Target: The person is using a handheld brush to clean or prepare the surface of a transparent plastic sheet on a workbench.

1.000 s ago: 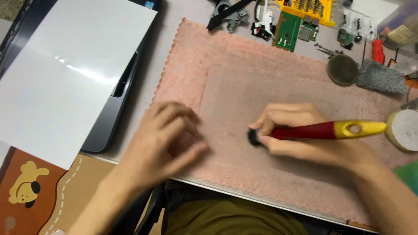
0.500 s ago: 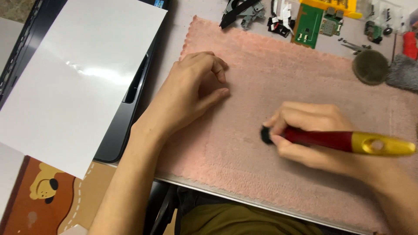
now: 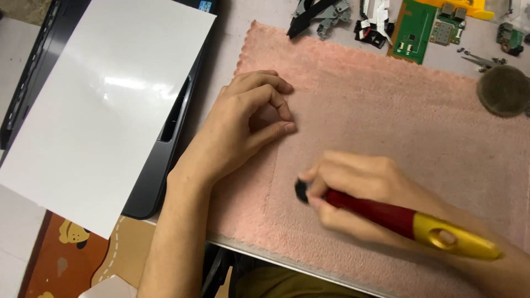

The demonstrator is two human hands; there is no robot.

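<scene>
While the right hand (image 3: 359, 190) bends its fingers (image 3: 353, 174) tight around a red-and-yellow tool (image 3: 411, 223), the thumb and fingertips pinch near the tool's dark round tip (image 3: 301, 190); that tip presses down onto the pink towel (image 3: 386, 121), near the towel's front edge; the red shaft runs back under the palm and the yellow butt end, with a hole through it, sticks out past the wrist toward the lower right.

Left hand (image 3: 243, 124) — loosely curled, knuckles up, resting on the towel's left part; index fingertip (image 3: 287, 128) and thumb are drawn close together as if pinching something very small, but whether anything sits between them I cannot tell; it lies well apart from the tool tip, up and to the left of it.

Outward from the hands: just left of the towel, a dark laptop body (image 3: 165, 160) with a white sheet (image 3: 105, 105) lying across it, glare on the sheet; beyond the towel's far edge — a green circuit board (image 3: 417, 30), dark metal brackets (image 3: 320, 14), a few small screws and parts (image 3: 475, 55); a round grey-brown disc (image 3: 505, 91) sits on the towel's far right corner; at lower left, an orange mat with a cartoon bear (image 3: 72, 237) peeks out from under the sheet.
</scene>
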